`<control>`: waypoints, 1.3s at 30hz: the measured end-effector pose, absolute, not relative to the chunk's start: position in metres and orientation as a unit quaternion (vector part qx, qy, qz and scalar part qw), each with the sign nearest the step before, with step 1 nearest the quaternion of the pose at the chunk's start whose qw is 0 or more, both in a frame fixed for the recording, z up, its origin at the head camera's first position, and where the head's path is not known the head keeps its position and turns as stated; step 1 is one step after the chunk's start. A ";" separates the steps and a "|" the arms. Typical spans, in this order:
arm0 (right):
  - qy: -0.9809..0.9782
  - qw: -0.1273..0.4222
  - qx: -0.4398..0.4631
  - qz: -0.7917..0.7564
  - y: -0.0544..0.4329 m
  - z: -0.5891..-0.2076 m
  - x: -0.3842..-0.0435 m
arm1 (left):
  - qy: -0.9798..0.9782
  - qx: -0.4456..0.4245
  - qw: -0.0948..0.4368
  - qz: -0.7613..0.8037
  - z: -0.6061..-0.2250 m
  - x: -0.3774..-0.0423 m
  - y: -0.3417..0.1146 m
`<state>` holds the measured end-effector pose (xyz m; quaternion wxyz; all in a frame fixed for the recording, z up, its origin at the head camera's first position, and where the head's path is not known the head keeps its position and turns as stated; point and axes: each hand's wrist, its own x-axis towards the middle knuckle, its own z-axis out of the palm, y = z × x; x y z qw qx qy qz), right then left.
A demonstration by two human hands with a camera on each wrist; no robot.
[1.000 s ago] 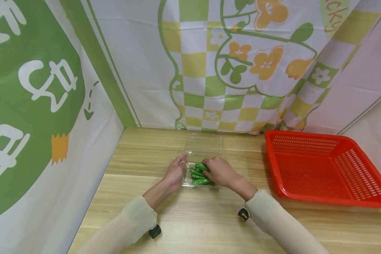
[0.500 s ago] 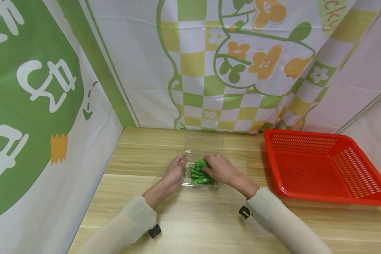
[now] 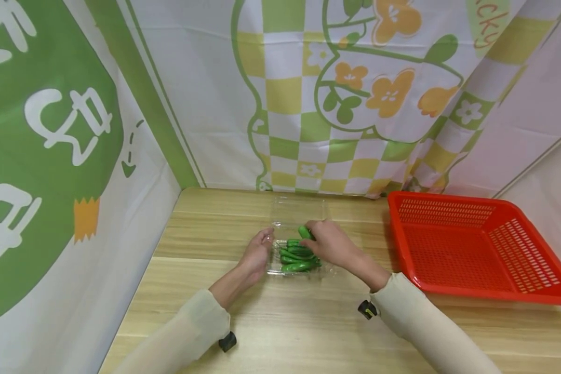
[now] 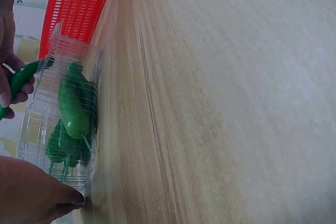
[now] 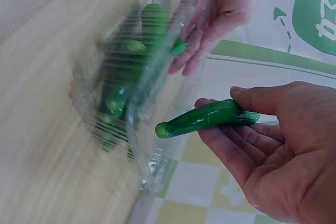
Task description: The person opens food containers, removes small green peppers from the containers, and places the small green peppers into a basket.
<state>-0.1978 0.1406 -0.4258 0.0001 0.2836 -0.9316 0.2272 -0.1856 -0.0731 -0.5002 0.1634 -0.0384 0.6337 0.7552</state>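
Observation:
My left hand [image 3: 257, 252] grips the left end of a clear plastic clamshell box [image 3: 272, 272], whose lid [image 3: 299, 209] lies folded back. In the box lie several slim, glossy green vegetables [image 3: 300, 266], some with thin stalks showing in the left wrist view. My right hand [image 3: 332, 241] pinches one green vegetable [image 5: 210, 117] between thumb and fingers, above the box's right rear part. That vegetable has a narrow end with a pale round tip pointing away from the palm. Whether the vegetables are peppers or another kind, I cannot tell.
A red plastic basket [image 3: 463, 293] with perforated walls stands on the right of the wooden table [image 3: 280, 332]. Printed cloth [image 3: 285, 93] hangs behind the table and along its left side.
My right hand has lifted one green vegetable up out of the pile and shifted slightly right and back. My left hand stays at the box's left end.

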 end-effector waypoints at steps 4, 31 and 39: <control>-0.932 0.024 0.283 0.227 0.146 -0.416 -0.198 | 0.631 -0.036 0.166 0.757 -0.500 -0.185 -0.074; -0.958 0.058 0.192 0.205 0.225 -0.354 -0.223 | 0.634 -0.030 0.169 0.754 -0.502 -0.185 -0.075; -0.968 0.053 0.165 0.180 0.256 -0.343 -0.234 | 0.633 -0.028 0.162 0.757 -0.501 -0.185 -0.074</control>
